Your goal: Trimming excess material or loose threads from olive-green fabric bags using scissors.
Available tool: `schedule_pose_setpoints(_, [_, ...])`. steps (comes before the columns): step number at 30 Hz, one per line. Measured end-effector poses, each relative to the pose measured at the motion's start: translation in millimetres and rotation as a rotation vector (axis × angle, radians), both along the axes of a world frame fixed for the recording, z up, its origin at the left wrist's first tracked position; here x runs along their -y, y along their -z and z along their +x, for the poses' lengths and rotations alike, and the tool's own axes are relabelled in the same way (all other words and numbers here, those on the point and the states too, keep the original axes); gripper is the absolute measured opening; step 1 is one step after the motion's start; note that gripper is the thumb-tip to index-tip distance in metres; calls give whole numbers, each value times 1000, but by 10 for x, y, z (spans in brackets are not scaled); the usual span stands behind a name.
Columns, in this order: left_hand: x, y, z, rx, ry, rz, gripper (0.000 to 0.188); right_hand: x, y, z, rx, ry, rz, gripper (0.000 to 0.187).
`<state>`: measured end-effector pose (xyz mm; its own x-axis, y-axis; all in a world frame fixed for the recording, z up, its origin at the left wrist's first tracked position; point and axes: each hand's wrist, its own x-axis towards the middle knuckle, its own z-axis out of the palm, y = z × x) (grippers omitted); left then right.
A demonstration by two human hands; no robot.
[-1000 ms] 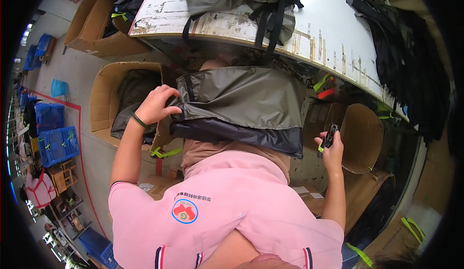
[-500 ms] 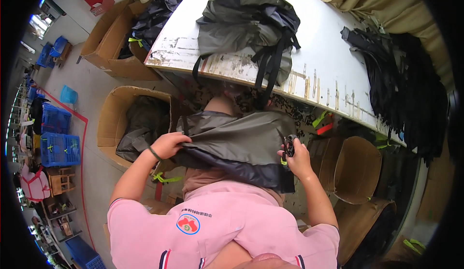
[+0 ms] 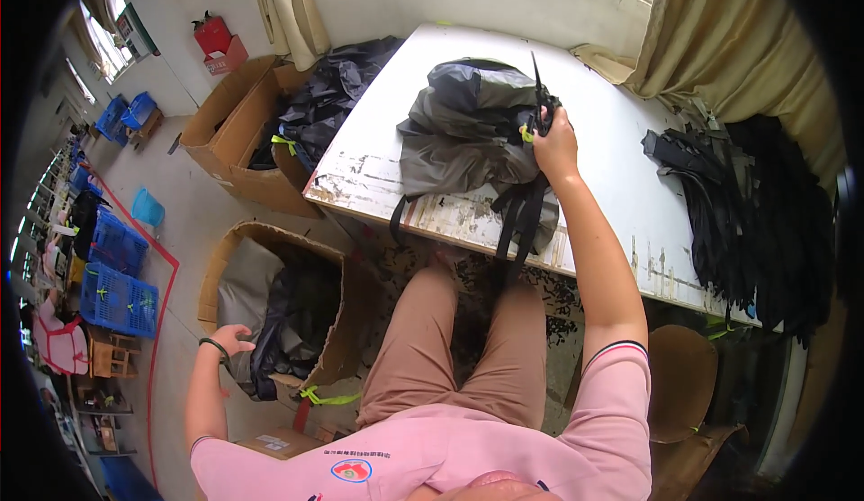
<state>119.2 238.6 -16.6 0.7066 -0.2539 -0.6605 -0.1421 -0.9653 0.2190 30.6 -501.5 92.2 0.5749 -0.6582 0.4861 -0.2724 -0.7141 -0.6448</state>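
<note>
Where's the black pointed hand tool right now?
Head view, upper right of centre: the black pointed hand tool is in the right hand, over the white table, beside the grey-and-black fabric bundle.

White table (image 3: 621,154), grey fabric (image 3: 454,136), black bundle (image 3: 765,204)

Right grip (image 3: 556,147) extended, curled; left grip (image 3: 234,340) parted

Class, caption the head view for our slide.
Right hand holds a pointed black tool near grey fabric; left hand is near a cardboard box.
</note>
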Motion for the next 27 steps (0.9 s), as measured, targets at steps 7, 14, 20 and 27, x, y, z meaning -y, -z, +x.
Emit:
schedule_pose_setpoints(7, [1739,-40,181,-27,219,-539,36,105,-112,1026,-257,84,-99,35])
schedule_pose_setpoints(14, [3332,-325,420,-264,41,-1026,22,196,-1018,393,289,-157,-186,28])
schedule_pose_setpoints(20, [4351,-838,185,-820,-110,-1552,76,129,-2341,-1335,622,-757,77,23])
schedule_pose_setpoints(27, [5053,-1013,-1278,-1269,-167,-1410,59,-32,-2101,-2996,324,-879,171,16])
